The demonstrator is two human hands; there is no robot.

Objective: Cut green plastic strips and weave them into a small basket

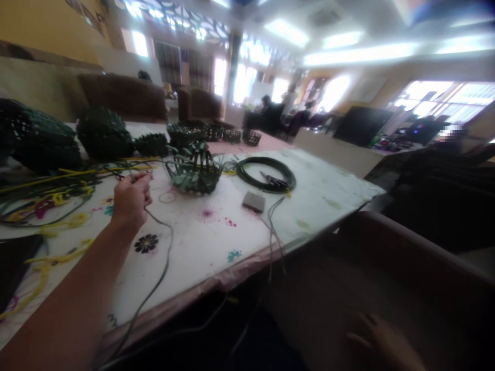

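Under my feed the patterned cover of the desk (216, 247) reaches out on every side of the half-woven basket (197, 178), which I take as my landmark. Left of it and farther back sit two bulky dark woven pieces (42, 136) (102, 134), probably pushed there to keep the near surface workable. The basket itself rests on its base, loose strip ends poking up, likely so they can be reached from above. Right of it the dark green coil (240, 171) lies flat, a sensible way to stop it rolling or springing loose.

My left hand (133, 198) is just left of the basket and nearer me, fingers curled tight together on a thin green strand (169, 252); I judge that pinch is meant to control the narrow end while the length trails down over the near edge. My right hand (382, 340) is well to the right of the basket and below desk level, fingers loosely parted; I see nothing in it, though blur and shadow hide detail.

Nearer me and right of the basket is a grey block (253, 202). Beyond it, a dark-handled tool (275, 180) lies within the coil, perhaps parked to stay handy.
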